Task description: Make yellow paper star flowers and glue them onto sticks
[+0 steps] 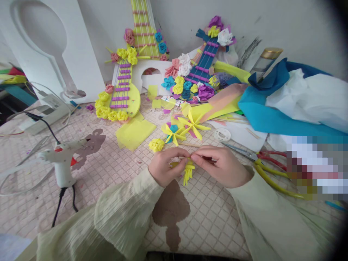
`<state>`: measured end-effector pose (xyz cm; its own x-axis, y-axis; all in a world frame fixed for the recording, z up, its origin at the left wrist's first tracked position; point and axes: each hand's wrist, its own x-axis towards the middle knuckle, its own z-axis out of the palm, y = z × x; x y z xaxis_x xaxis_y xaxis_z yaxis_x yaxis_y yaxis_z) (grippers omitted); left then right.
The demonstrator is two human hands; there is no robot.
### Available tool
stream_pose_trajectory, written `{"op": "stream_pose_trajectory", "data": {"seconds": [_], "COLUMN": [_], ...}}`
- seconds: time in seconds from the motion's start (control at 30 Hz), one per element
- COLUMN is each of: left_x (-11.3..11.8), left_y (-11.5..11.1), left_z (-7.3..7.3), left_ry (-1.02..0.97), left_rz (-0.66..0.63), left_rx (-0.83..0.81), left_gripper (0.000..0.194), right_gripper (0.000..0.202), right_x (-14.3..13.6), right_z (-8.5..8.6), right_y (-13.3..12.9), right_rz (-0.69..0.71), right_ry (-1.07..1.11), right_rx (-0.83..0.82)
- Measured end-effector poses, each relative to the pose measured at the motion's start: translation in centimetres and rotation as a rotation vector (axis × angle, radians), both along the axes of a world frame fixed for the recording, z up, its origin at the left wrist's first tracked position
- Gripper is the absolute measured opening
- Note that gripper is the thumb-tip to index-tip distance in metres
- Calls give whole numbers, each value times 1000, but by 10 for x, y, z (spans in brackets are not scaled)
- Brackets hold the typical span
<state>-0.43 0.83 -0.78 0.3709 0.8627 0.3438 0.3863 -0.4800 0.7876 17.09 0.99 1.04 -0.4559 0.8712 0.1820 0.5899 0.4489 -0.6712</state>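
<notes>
My left hand [169,165] and my right hand [223,165] meet fingertip to fingertip over the front of the table, both in a pinch. A small bundle of folded yellow paper strips [188,174] hangs below the fingertips. The spot where they grip it is partly hidden by the fingers. Just beyond lie a rolled yellow paper rose [156,145] and two star-shaped yellow paper flowers [175,135] with narrow petals. Close to my right hand is a pair of scissors [254,156] with red and yellow handles.
A white hot glue gun [63,163] stands at left with cables by a power strip [46,112]. Decorated paper guitars [133,90] lean at the back. Yellow sheets [136,132], a white plastic disc [223,134] and blue paper [272,108] lie around. A white cut-out board [89,61] leans on the wall.
</notes>
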Motion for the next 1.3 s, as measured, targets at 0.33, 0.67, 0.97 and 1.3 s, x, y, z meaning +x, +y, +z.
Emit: {"op": "stream_pose_trajectory", "data": {"seconds": [0.33, 0.67, 0.97, 1.3], "left_x": [1, 2, 1, 4], "left_y": [-1, -1, -1, -5], "left_z": [2, 2, 0, 5], "left_ry": [-43, -24, 15, -37], "left_rz": [5, 70, 68, 37], "left_rx": [-67, -37, 5, -141], "left_gripper": [12, 8, 8, 11], "right_gripper": [19, 15, 11, 6], "right_x": [-2, -1, -4, -5], "right_z": [2, -2, -4, -5], "right_y": [-1, 1, 0, -1], "right_rz": [-14, 32, -3, -44], "right_ry": [-8, -7, 36, 71], "right_rx": [43, 85, 61, -17]}}
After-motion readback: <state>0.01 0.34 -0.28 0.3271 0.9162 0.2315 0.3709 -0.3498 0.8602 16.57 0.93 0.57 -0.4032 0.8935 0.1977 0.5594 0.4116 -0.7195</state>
